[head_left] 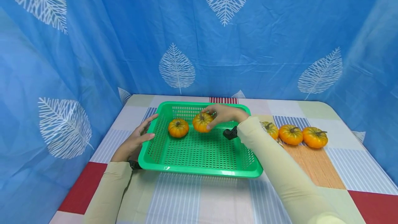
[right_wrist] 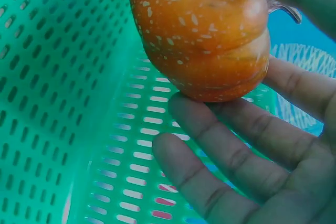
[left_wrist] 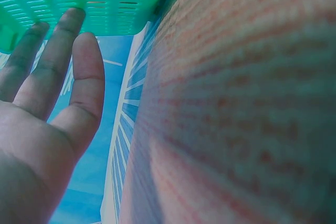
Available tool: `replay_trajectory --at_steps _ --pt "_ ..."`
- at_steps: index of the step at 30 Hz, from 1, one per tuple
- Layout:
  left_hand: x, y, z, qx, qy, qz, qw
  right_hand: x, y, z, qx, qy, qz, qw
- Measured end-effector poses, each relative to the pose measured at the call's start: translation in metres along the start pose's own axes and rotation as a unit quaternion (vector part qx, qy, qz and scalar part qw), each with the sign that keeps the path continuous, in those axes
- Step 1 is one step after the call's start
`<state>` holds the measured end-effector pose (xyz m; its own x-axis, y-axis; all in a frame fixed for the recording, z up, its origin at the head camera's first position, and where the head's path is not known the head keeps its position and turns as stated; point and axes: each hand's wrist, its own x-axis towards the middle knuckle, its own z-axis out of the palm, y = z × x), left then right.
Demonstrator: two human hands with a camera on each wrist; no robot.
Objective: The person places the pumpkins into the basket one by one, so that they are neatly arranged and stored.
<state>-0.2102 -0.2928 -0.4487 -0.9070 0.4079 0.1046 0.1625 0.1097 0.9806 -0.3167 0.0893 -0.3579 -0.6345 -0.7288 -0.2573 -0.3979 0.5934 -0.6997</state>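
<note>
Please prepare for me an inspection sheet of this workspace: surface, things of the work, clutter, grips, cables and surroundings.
Surface: patchwork-patterned tablecloth.
Work things: green basket; one pumpkin lies inside, a held pumpkin is over the basket floor, seemingly lifted. At least three more pumpkins sit in a row to the right of the basket, partly hidden by the right sleeve.
Clutter: nothing seen.
Left grip: fingers extended at the basket's left side, holding no pumpkin.
Right grip: holds a pumpkin between thumb and fingers.
Cables: nothing seen.
Surroundings: blue curtain with white leaf prints, behind and at both sides.
</note>
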Motion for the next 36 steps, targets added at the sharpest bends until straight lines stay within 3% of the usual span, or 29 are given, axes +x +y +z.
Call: replay_trajectory --at_steps 11,21,36 --pt "0.003 -0.002 0.000 -0.017 -0.003 0.011 0.9998 0.009 0.004 0.010 -0.026 -0.016 0.039 0.9988" --pt "0.002 0.001 0.000 -0.002 0.003 -0.015 0.9999 0.017 0.011 0.024 -0.043 -0.028 0.043 0.9977" --pt "0.003 -0.001 -0.001 0.008 0.007 -0.013 0.9999 0.021 0.016 0.034 -0.041 0.003 0.042 0.9983"
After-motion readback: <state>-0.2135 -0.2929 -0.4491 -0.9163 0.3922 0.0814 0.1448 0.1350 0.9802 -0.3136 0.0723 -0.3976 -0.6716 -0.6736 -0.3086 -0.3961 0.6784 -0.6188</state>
